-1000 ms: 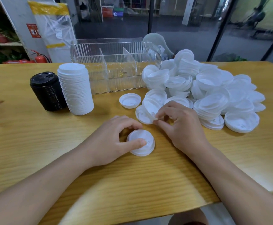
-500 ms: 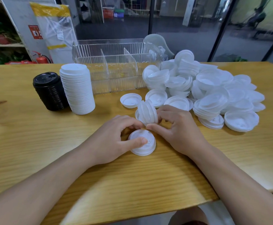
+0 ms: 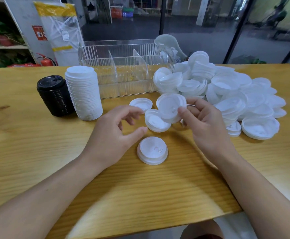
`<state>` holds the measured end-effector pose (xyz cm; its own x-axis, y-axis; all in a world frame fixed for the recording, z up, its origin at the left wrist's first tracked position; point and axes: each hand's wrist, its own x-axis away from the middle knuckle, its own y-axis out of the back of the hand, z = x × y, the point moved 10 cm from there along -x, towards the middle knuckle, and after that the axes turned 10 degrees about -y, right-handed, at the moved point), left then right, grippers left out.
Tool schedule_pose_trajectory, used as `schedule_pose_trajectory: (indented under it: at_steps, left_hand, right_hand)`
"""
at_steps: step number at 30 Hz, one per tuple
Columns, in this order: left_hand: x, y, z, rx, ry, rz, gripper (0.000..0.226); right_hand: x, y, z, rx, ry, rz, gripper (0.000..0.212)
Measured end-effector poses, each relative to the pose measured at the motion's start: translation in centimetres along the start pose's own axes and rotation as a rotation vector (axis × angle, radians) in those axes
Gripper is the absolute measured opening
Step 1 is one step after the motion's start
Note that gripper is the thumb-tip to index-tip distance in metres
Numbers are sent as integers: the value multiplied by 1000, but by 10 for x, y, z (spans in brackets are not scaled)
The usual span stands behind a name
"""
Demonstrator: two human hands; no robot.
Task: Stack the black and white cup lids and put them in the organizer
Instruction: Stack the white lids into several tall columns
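Observation:
My right hand pinches a few nested white lids on edge, lifted above the table. My left hand hovers with loosely curled fingers and holds nothing, just left of a short white lid stack lying on the wood. Two loose white lids lie behind it. A tall white lid stack and a black lid stack stand at the left. The clear organizer with dividers sits at the back.
A big heap of loose white lids covers the right side of the wooden table. A glass wall rises behind the table. The table's front edge runs close under my forearms.
My right hand lifted the nested lids off the table and raised them. My left hand let go of the short stack and drew back a little to the left.

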<state>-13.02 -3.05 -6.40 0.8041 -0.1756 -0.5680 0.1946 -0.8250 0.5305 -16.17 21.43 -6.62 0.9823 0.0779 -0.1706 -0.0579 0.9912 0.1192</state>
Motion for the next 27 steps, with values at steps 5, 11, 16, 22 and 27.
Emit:
schedule_pose_trajectory:
  at_steps: [5,11,16,22,27]
  left_hand:
    - [1,-17,-22,84,-110,154,83]
    - [3,-22,-21,133,-110,181,75]
    - [5,-25,-24,125,-113,214,77]
    - [3,-18,-22,94,-121,187,68]
    - [0,-7,-15,72,-88,167,58]
  right_hand:
    - [0,-33,-21,-211,-190,317,30]
    - [5,-47,-24,-261,-242,433,33]
    - [8,-50,-24,-245,-256,468,33]
    - [5,-43,-24,-91,-180,381,26]
    - [6,-21,-10,457,141,45,18]
